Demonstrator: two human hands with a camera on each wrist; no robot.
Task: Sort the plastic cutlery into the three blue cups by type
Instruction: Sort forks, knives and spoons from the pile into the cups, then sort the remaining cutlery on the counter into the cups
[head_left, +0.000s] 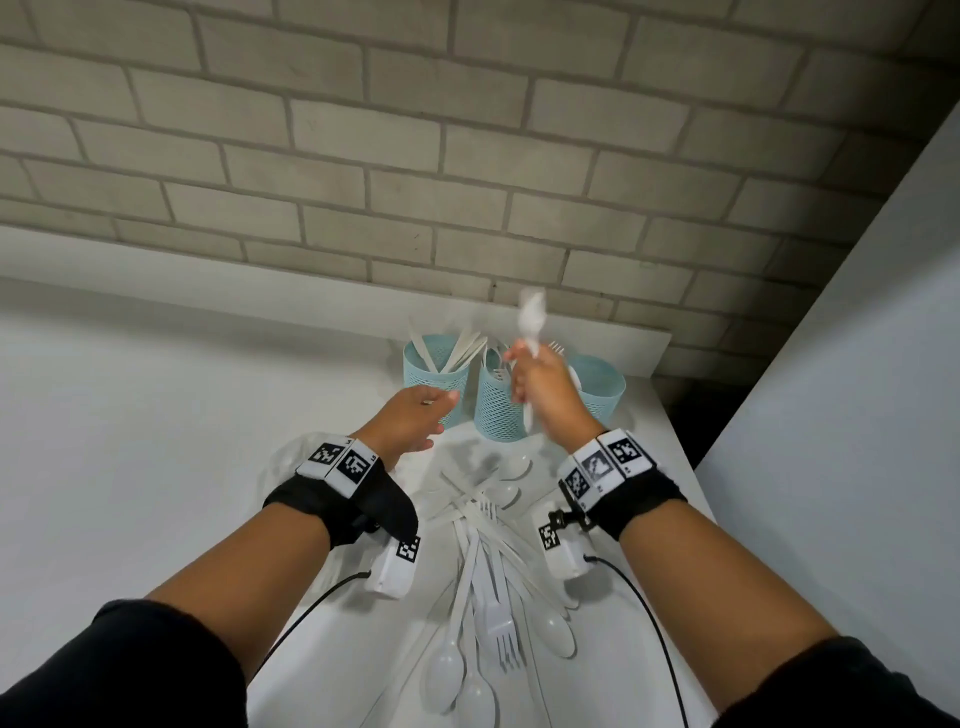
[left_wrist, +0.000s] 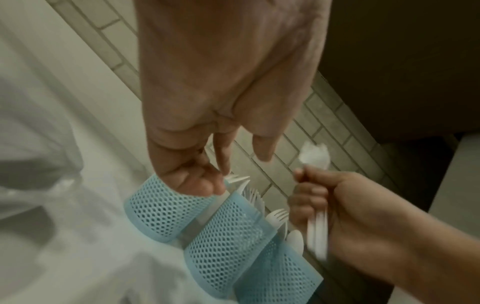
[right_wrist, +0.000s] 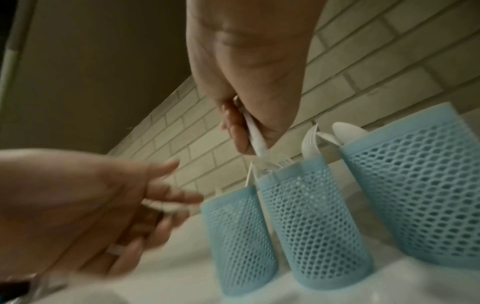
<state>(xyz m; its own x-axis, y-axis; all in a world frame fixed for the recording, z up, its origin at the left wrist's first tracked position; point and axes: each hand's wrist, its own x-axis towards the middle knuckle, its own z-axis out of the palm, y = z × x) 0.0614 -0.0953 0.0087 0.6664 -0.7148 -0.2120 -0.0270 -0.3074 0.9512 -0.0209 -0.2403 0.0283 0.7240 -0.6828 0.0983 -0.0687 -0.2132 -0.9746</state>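
Held cutlery bundle (head_left: 532, 314): white plastic, gripped by the handles in the right hand (head_left: 540, 384), heads up, raised over the middle cup (head_left: 496, 415). Heads blurred; pronged outline in the left wrist view, so probably forks, not certain.

Right hand: fingers clenched round the bundle's handles.

Left hand (head_left: 415, 415): reaching toward the left cup (head_left: 415, 358), fingers loosely bent. Thin white strip (right_wrist: 161, 205) under the fingers in the right wrist view; held or merely behind them, cannot tell.

Cups: three blue mesh cups in a row at the back of the white table (head_left: 156, 415), near the brick wall (head_left: 467, 156).
- Left cup: flat, knife-like pieces.
- Middle cup: forks.
- Right cup (head_left: 602, 389): spoons.

Unsorted pile (head_left: 483, 571): lying on the table between the forearms, near the front edge. Spoons and forks clearly present, crossed over one another; knives likely among the long handles.

Progress, as judged: partly done. Every cup already loaded with one type, no mixing seen. Remaining: deposit of the held bundle, then the whole pile, which looks like a large share of the work.
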